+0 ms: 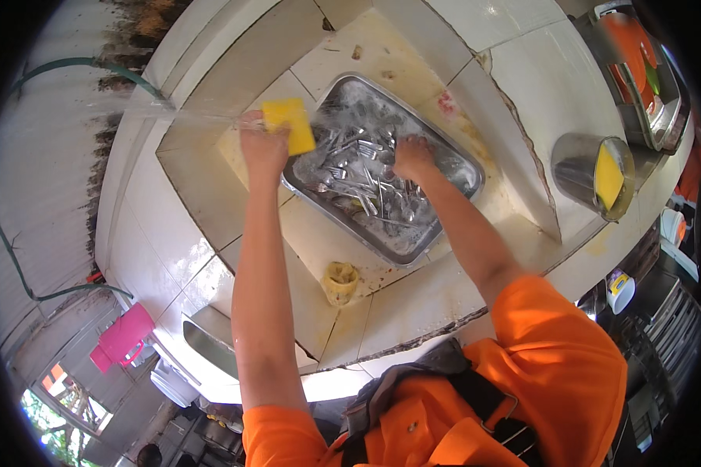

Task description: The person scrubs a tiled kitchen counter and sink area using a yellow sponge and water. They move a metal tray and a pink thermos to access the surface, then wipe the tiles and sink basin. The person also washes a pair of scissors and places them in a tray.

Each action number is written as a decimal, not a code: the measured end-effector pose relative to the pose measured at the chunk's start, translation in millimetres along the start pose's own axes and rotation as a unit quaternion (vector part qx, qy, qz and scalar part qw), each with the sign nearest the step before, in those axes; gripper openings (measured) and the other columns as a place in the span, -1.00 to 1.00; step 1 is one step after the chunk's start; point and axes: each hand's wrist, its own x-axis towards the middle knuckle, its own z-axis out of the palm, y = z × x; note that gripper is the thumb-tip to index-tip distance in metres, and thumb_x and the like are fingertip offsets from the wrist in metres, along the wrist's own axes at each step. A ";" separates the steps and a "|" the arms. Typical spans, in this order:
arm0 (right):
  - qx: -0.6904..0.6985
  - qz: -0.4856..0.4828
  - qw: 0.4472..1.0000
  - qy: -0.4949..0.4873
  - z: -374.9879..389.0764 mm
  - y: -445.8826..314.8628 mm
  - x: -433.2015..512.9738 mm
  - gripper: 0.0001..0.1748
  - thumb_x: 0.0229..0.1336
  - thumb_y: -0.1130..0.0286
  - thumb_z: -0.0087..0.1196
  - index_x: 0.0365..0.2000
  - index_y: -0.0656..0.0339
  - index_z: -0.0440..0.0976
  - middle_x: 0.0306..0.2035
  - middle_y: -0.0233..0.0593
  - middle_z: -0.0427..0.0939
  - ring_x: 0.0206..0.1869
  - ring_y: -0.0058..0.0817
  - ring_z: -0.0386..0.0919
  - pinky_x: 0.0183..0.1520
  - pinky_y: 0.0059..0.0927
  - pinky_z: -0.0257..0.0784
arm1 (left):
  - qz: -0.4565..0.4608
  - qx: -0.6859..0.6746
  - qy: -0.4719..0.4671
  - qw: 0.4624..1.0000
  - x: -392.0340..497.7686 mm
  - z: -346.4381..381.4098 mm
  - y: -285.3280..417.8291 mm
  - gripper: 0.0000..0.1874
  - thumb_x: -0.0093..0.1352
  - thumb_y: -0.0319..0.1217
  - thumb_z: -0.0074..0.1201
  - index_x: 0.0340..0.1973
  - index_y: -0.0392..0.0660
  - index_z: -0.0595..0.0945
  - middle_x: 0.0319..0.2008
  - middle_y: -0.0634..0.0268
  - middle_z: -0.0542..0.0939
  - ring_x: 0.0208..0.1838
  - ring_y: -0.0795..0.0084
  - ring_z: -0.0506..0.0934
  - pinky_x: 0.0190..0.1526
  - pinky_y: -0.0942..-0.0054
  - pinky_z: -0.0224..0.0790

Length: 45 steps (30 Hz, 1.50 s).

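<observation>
A rectangular metal tray [350,225] lies in a tiled sink basin [318,233], filled with soapy water and a pile of metal forks and other cutlery [368,175]. My left hand [264,140] grips a yellow sponge [290,125] above the tray's left edge, where a spray of water passes. My right hand [413,156] is down among the cutlery on the tray's right side; its fingertips are partly hidden, and I cannot tell whether it holds a piece. A yellowish tub [340,283] with crusted contents stands in the basin, nearer to me than the tray.
On the right ledge lies a metal container [578,166] with a yellow sponge [608,178] in it, beside a tray of orange items [631,58]. A green hose [87,61] runs along the left wall. A pink jug [122,335] and a metal bin [210,338] are at lower left.
</observation>
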 end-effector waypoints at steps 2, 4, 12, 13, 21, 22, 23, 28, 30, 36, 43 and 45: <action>0.248 -0.019 0.967 0.050 -4.8 -11.4 17.3 -0.02 0.02 0.13 0.38 0.39 0.14 0.16 0.37 0.04 0.27 0.34 -0.07 0.36 0.29 0.09 0.35 | -0.052 -0.080 0.000 0.995 -0.8 28.8 23.0 -0.55 0.23 -0.60 0.21 -0.01 -0.20 0.38 -0.15 0.05 0.58 -0.10 0.25 0.60 -0.07 0.29 0.47; 0.712 -0.058 0.699 -0.031 -54.8 -60.5 -8.1 -0.02 0.08 0.14 0.38 0.42 0.11 0.11 0.40 -0.03 0.21 0.36 -0.15 0.32 0.29 0.11 0.34 | -0.114 -0.134 -0.016 0.984 -3.4 39.6 8.4 -0.48 0.26 -0.63 0.17 0.08 -0.19 0.31 -0.07 0.06 0.56 -0.05 0.32 0.57 -0.04 0.31 0.47; 0.385 -0.225 0.832 0.330 -170.4 -9.7 -131.6 -0.29 0.14 0.40 0.16 0.32 0.13 0.28 0.30 -0.01 0.38 0.36 -0.03 0.31 0.46 -0.11 0.13 | -0.165 -0.386 -0.096 0.903 5.6 1.2 29.3 -0.60 0.33 -0.60 0.15 0.09 -0.28 0.48 -0.18 0.21 0.60 -0.19 0.41 0.58 -0.09 0.46 0.50; 0.356 -0.206 0.838 0.358 -192.5 18.1 -176.0 -0.35 0.15 0.44 0.11 0.29 0.13 0.32 0.29 -0.06 0.40 0.33 -0.06 0.34 0.45 -0.13 0.15 | -0.155 -0.377 -0.089 0.909 -3.0 -12.3 47.1 -0.61 0.32 -0.62 0.15 0.07 -0.28 0.49 -0.20 0.23 0.60 -0.20 0.43 0.58 -0.11 0.47 0.50; 0.160 0.063 0.924 0.341 -236.3 260.7 -269.1 -0.42 0.09 0.24 0.17 0.14 0.18 0.49 0.05 0.18 0.57 0.08 -0.05 0.59 0.10 -0.17 0.50 | -0.041 -0.268 0.000 0.963 -177.6 -77.2 92.3 -0.68 0.31 -0.68 0.14 -0.03 -0.31 0.53 -0.31 0.32 0.59 -0.24 0.53 0.56 -0.14 0.53 0.48; 0.078 0.044 0.942 0.324 -228.0 257.1 -261.6 -0.41 0.10 0.20 0.18 0.15 0.17 0.49 0.08 0.19 0.56 0.11 -0.04 0.56 0.14 -0.15 0.48 | -0.061 -0.251 0.021 0.966 -212.0 -91.1 81.3 -0.70 0.31 -0.68 0.13 -0.04 -0.31 0.53 -0.31 0.32 0.59 -0.24 0.54 0.56 -0.14 0.54 0.47; -0.006 0.018 0.952 0.306 -222.9 252.6 -252.3 -0.40 0.10 0.15 0.19 0.15 0.16 0.49 0.11 0.20 0.54 0.14 -0.03 0.54 0.17 -0.13 0.46 | -0.063 -0.248 0.040 0.966 -249.0 -109.5 65.5 -0.72 0.32 -0.68 0.10 -0.04 -0.30 0.54 -0.31 0.33 0.58 -0.24 0.55 0.56 -0.14 0.55 0.47; -0.087 0.076 0.982 0.150 -189.4 332.4 -162.3 -0.32 0.24 0.09 0.09 0.24 0.32 0.36 0.29 0.12 0.40 0.33 -0.01 0.36 0.36 -0.12 0.29 | -0.020 -0.100 0.229 0.968 -400.0 -201.1 25.2 -0.68 0.33 -0.56 0.12 0.00 -0.28 0.53 -0.29 0.20 0.60 -0.23 0.39 0.58 -0.09 0.41 0.48; -0.165 0.093 0.981 0.040 -192.4 386.0 -131.8 -0.36 0.29 0.12 -0.05 0.25 0.34 0.36 0.27 0.14 0.42 0.32 0.00 0.38 0.34 -0.13 0.31 | -0.030 0.107 0.298 0.948 -440.7 -244.5 18.0 -0.64 0.32 -0.48 0.18 0.02 -0.27 0.52 -0.21 0.07 0.61 -0.16 0.23 0.59 -0.01 0.23 0.48; 0.078 0.117 0.990 0.001 -251.6 330.8 -149.2 -0.50 0.02 0.30 0.04 -0.03 0.40 0.47 -0.18 0.10 0.62 -0.17 -0.06 0.61 -0.16 -0.02 0.52 | -0.343 0.163 0.427 0.821 -566.1 -351.3 -171.6 -0.24 0.33 -0.18 0.26 0.29 -0.42 0.37 0.24 -0.25 0.46 0.26 -0.15 0.46 0.29 0.09 0.28; 0.621 -0.229 0.745 -0.085 -216.1 38.2 -307.6 -0.51 0.29 0.21 0.04 0.11 0.31 0.36 -0.01 0.08 0.59 -0.38 -0.38 0.59 -0.45 -0.42 0.51 | -0.172 -0.055 0.243 0.953 -540.5 -332.0 -162.5 -0.34 0.39 -0.22 0.13 0.32 -0.32 0.38 0.24 -0.26 0.47 0.32 -0.13 0.44 0.32 0.09 0.28; 0.670 -0.269 0.678 -0.139 -170.7 -78.9 -337.7 -0.38 0.29 0.20 0.03 0.23 0.37 0.24 0.13 0.27 0.48 -0.32 -0.39 0.57 -0.35 -0.50 0.54 | -0.125 0.029 0.234 0.964 -568.7 -356.0 -168.2 -0.42 0.40 -0.15 0.11 0.23 -0.26 0.50 0.25 -0.20 0.47 0.35 -0.15 0.40 0.36 0.04 0.21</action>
